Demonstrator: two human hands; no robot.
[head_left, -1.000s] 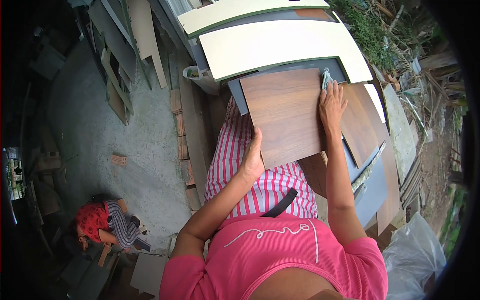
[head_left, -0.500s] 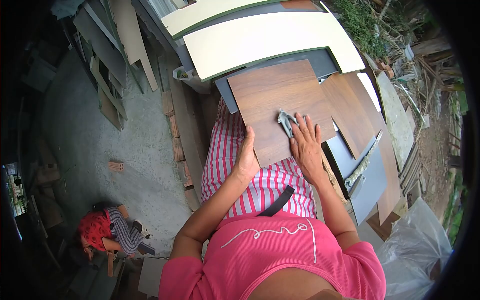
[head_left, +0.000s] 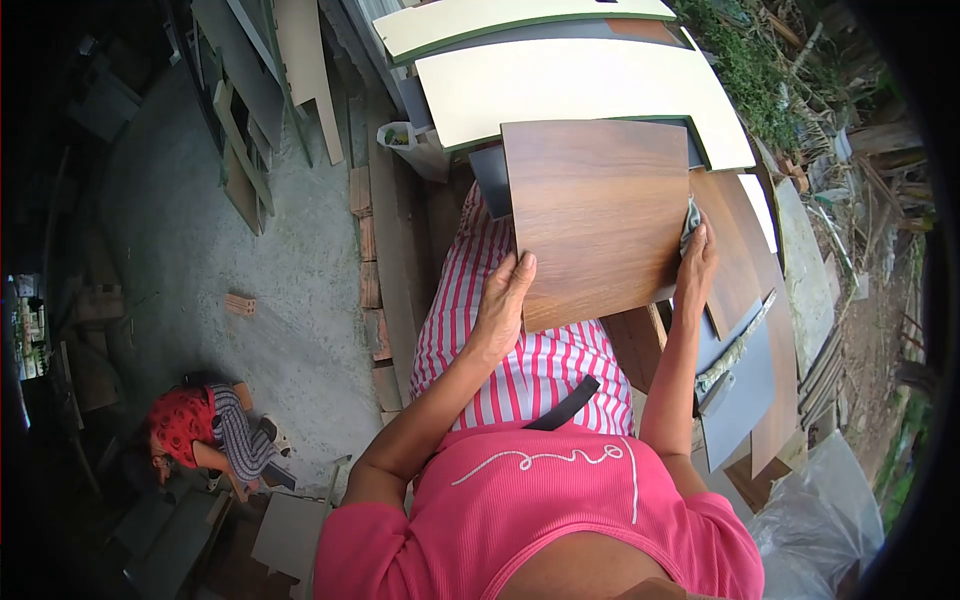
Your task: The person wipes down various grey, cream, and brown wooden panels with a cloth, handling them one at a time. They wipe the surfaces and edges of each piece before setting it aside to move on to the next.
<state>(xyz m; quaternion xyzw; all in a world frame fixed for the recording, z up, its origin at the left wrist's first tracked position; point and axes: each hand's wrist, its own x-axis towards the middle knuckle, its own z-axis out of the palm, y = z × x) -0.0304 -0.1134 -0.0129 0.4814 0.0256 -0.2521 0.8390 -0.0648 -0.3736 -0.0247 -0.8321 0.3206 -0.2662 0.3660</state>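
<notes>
A square wood-grain board is held up over my lap, tilted, its broad face towards me. My left hand grips its left edge near the lower corner, the thumb lying on the face. At the right edge, my right hand is closed round a grey cloth, which presses against the board's side. Some of the fingers of both hands are hidden behind the board or the cloth.
Cream panels with green edges lie stacked ahead. More wood-grain boards and a grey panel lie to the right. A white sack stands front left. Another person in red crouches at lower left, near a brick.
My right hand has moved with the cloth from the board's face to its right edge. The board has been lifted and tilted, and my left hand still holds its left edge.
</notes>
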